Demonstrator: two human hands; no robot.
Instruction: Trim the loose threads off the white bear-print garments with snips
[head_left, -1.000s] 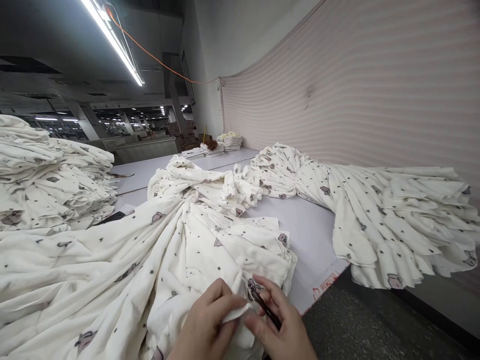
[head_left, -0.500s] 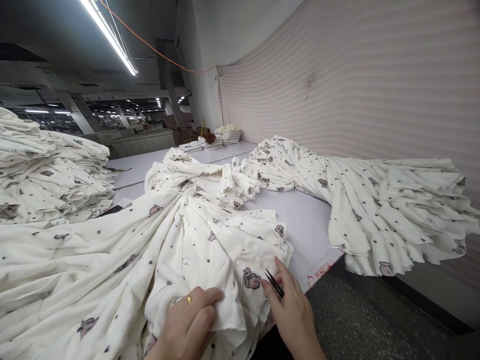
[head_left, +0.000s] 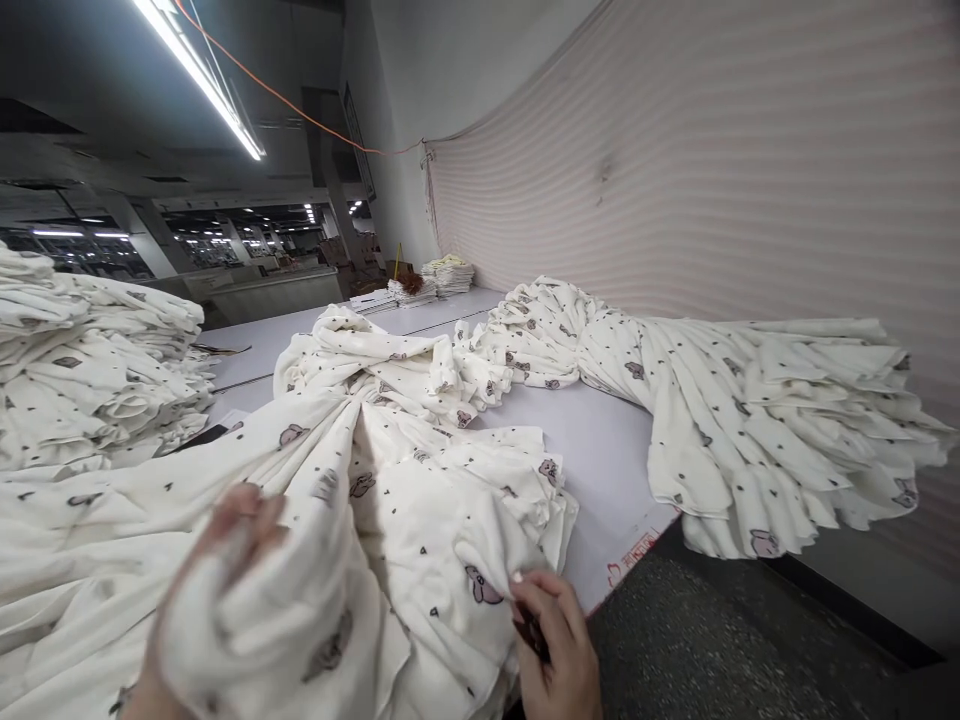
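White fabric [head_left: 450,510] printed with small bears and dots spreads in bunched layers before me. My left hand [head_left: 244,515], blurred by motion, is closed on one layer, raised and folded back at the lower left; the cloth hides part of the hand. At the fabric's right edge, beside a printed bear, my right hand [head_left: 555,630] pinches the cloth between thumb and forefinger. A dark, slim pointed tool [head_left: 532,635] is tucked inside the right hand, mostly hidden by the fingers; whether it is snips or tweezers I cannot tell.
A tall pile of the same fabric [head_left: 82,370] stands at left. Another gathered bundle [head_left: 697,400] lies at right, hanging past the edge of the pale table [head_left: 600,450]. Folded stacks [head_left: 448,275] sit at the back. A striped cloth [head_left: 675,180] hangs along the right.
My left hand has moved left and up, lifting a fabric layer with it. My right hand has shifted slightly down and left and now pinches the cloth edge, its tool turned into the palm.
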